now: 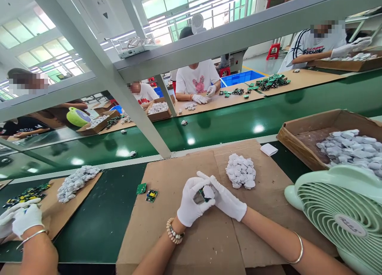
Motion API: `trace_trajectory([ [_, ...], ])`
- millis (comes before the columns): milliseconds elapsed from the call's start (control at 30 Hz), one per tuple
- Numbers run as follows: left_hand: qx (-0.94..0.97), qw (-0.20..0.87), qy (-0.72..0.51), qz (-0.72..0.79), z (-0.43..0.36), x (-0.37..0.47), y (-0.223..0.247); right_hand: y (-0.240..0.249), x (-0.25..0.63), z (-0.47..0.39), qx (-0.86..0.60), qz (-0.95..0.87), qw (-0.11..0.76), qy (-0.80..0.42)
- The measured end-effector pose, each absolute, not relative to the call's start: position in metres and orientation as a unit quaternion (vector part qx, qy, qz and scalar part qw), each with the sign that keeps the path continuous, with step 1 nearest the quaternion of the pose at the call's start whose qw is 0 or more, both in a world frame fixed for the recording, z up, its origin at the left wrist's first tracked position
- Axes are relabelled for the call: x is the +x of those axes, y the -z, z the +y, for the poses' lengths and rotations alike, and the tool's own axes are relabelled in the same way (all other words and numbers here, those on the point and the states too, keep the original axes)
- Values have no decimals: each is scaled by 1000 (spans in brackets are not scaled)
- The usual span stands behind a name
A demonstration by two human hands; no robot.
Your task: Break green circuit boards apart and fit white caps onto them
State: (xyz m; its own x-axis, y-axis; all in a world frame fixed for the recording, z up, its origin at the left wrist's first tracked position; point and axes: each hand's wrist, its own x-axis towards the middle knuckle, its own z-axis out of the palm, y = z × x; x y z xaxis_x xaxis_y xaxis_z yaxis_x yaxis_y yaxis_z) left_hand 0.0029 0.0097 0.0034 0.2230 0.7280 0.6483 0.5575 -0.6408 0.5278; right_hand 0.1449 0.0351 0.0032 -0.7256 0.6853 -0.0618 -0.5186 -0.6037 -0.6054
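Note:
My left hand [191, 201], in a white glove, grips a small green circuit board [201, 194] between thumb and fingers. A white putty-like lump [209, 192] lies against this board. My right hand [229, 198], also gloved, closes on the lump from the other side, its fingertips touching it. Both hands are above the brown cardboard sheet [185, 251]. To their left lie a green board [141, 188] and a board with a yellow part [151, 195]. A heap of white lumps [240, 170] sits beyond my right hand.
A pale green fan [340, 215] stands at right, near a cardboard box [301, 141] of white lumps. A grey metal frame [140, 112] crosses ahead, before a green conveyor belt [215, 125]. At left, a co-worker's gloved hand [28, 219] handles boards; other people sit opposite.

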Motion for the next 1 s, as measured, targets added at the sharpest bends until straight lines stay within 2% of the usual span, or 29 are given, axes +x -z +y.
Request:
trace_trajectory([
  [167, 770, 23, -443, 458, 11, 2, -4, 0, 144, 40, -161, -278, 374, -870],
  [600, 785, -13, -422, 454, 9, 8, -1, 0, 145, 35, -178, -268, 384, -866],
  [767, 772, -32, -452, 445, 9, 9, 1, -1, 146, 35, -183, -276, 379, -864],
  [1000, 785, -7, -438, 437, 8, 7, 1, -4, 146, 35, -170, -292, 355, -872],
])
